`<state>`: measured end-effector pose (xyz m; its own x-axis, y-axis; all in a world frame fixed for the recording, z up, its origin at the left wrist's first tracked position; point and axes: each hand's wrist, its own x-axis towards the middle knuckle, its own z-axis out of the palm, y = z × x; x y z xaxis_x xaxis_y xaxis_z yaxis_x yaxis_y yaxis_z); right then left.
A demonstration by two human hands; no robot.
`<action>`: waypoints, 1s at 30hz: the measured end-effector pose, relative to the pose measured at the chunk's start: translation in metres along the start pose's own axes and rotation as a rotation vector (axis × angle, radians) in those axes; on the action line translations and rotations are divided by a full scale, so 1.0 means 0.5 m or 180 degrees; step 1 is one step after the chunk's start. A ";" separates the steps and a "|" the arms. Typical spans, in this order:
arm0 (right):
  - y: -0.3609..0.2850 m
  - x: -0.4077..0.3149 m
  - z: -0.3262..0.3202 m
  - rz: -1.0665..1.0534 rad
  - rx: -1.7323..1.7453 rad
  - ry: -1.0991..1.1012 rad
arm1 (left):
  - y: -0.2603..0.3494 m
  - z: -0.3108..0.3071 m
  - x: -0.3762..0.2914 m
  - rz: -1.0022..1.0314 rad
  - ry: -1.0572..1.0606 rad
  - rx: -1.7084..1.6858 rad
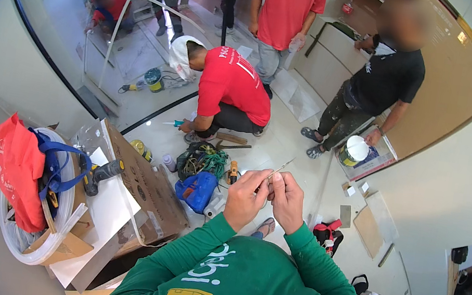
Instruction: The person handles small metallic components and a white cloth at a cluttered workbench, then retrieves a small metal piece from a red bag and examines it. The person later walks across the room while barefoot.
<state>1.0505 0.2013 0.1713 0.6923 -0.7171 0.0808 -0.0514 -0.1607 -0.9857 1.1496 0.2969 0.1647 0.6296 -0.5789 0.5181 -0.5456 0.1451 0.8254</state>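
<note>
In the head view my left hand (pixel 246 199) and my right hand (pixel 286 201) meet in front of my chest. Between their fingertips is a thin, light, pointed piece (pixel 282 167), its tip pointing up and to the right; its exact kind is too small to tell. Both hands pinch its lower end. Beyond them on the tiled floor lie a yellow cordless drill (pixel 233 172), a blue bag (pixel 196 190) and a bundle of green wire (pixel 214 160). A claw hammer (pixel 234 146) lies farther off.
A person in red (pixel 236 83) crouches ahead with a sealant tube (pixel 174 123). Another in black (pixel 375 86) stands beside a paint bucket (pixel 354 150). At left, a cardboard box (pixel 144 179) bears a drill (pixel 102 175). A tile piece (pixel 368 231) lies right.
</note>
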 end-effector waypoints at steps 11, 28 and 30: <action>0.005 0.005 0.013 -0.0132 -0.0092 0.0034 | -0.004 -0.011 0.000 0.0026 0.0020 0.0099; 0.005 0.021 0.022 -0.0643 -0.0441 0.0036 | -0.021 -0.009 0.004 0.0162 0.0319 0.0195; 0.007 0.019 0.020 -0.0459 -0.0681 0.0050 | -0.025 -0.007 0.004 0.0143 0.0286 0.0224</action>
<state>1.0641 0.2008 0.1670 0.6922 -0.6866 0.2223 -0.1052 -0.4006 -0.9102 1.1598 0.2968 0.1560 0.6489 -0.4984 0.5748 -0.6099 0.1109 0.7847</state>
